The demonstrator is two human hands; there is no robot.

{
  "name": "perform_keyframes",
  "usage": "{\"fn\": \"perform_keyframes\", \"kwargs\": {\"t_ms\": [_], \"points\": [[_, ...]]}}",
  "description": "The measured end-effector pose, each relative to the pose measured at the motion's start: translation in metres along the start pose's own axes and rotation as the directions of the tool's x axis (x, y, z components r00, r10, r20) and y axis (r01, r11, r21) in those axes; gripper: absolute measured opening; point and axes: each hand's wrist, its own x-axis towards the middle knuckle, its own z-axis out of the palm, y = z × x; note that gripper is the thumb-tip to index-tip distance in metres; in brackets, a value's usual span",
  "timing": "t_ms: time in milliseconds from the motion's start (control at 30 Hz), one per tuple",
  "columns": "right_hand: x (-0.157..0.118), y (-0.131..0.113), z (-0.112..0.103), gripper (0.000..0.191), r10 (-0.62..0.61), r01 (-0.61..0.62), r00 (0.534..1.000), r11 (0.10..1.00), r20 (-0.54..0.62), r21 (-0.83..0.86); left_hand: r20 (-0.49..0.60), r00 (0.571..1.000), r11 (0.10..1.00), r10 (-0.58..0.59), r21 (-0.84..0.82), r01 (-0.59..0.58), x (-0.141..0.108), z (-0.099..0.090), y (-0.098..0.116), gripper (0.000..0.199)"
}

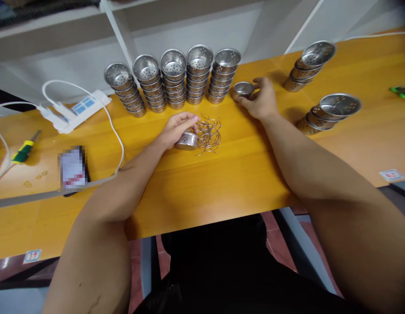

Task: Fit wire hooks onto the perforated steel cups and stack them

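My left hand is closed on a small perforated metal cup, held low over the table. Just right of that cup lies a loose heap of thin curved metal wires, close to my left fingertips. My right hand reaches farther out, its thumb and fingers around the side of another metal cup, whose open mouth faces up. That cup stands at the right end of a row of nested cup stacks, nearest the rightmost stack.
More stacked cups line the back by the wall. Two leaning stacks, one behind and one nearer, stand at right. On the left are a white power strip with cables, a blurred phone and a green-yellow screwdriver.
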Motion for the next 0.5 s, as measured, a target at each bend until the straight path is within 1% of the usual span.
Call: {"fn": "perform_keyframes", "kwargs": {"t_ms": [33,67,100,133,167,200,233,267,300,333,367,400,433,467,500], "points": [[0.001,0.000,0.001,0.069,0.069,-0.069,0.998,0.998,0.007,0.015,-0.002,1.000,1.000,0.001,0.003,-0.001,0.000,0.000,0.000,0.042],[0.002,-0.003,0.002,0.070,0.181,-0.181,0.983,0.983,0.010,0.022,-0.004,1.000,1.000,0.002,0.006,-0.002,0.000,0.000,0.000,0.041],[0.004,-0.008,0.002,0.070,0.282,-0.282,0.959,0.959,0.010,0.025,-0.008,1.000,1.000,0.004,0.009,-0.004,0.000,0.000,0.000,0.041],[0.006,-0.015,0.001,0.069,0.348,-0.348,0.938,0.937,0.005,0.026,-0.012,1.000,1.000,0.006,0.013,-0.006,0.000,0.000,-0.001,0.041],[0.009,-0.023,-0.002,0.066,0.374,-0.373,0.927,0.927,-0.018,0.029,-0.017,1.000,1.000,0.009,0.018,-0.009,0.001,0.000,-0.001,0.042],[0.011,-0.031,-0.006,0.064,0.366,-0.364,0.929,0.930,-0.061,0.042,-0.021,1.000,1.000,0.012,0.024,-0.011,0.001,0.000,-0.001,0.043],[0.012,-0.041,-0.012,0.061,0.328,-0.322,0.938,0.944,-0.114,0.067,-0.027,1.000,0.999,0.016,0.028,-0.015,0.001,0.000,-0.002,0.045],[0.012,-0.051,-0.018,0.058,0.265,-0.251,0.951,0.963,-0.161,0.102,-0.034,0.999,0.999,0.020,0.034,-0.019,0.002,0.001,-0.003,0.046],[0.010,-0.063,-0.025,0.057,0.190,-0.164,0.965,0.976,-0.183,0.146,-0.046,0.999,0.999,0.024,0.041,-0.022,0.002,0.001,-0.003,0.047],[0.006,-0.077,-0.031,0.060,0.110,-0.075,0.978,0.978,-0.177,0.193,-0.064,0.997,0.998,0.031,0.052,-0.028,0.002,0.002,-0.004,0.050],[0.000,-0.092,-0.035,0.067,0.031,0.001,0.991,0.970,-0.128,0.243,-0.085,0.995,0.997,0.043,0.066,-0.038,0.002,0.003,-0.004,0.052],[-0.008,-0.110,-0.037,0.075,-0.040,0.046,0.999,0.952,-0.025,0.302,-0.110,0.992,0.995,0.061,0.080,-0.052,0.002,0.004,-0.004,0.056],[-0.018,-0.128,-0.037,0.083,-0.093,0.066,0.993,0.938,0.066,0.340,-0.137,0.987,0.993,0.085,0.095,-0.073,0.001,0.006,-0.003,0.059],[-0.029,-0.148,-0.035,0.088,-0.142,0.074,0.978,0.922,0.153,0.380,-0.164,0.980,0.989,0.114,0.108,-0.097,0.000,0.008,-0.002,0.063],[-0.041,-0.167,-0.032,0.086,-0.187,0.028,0.930,0.893,0.316,0.449,-0.189,0.971,0.985,0.146,0.118,-0.125,-0.001,0.010,0.000,0.065]]}}
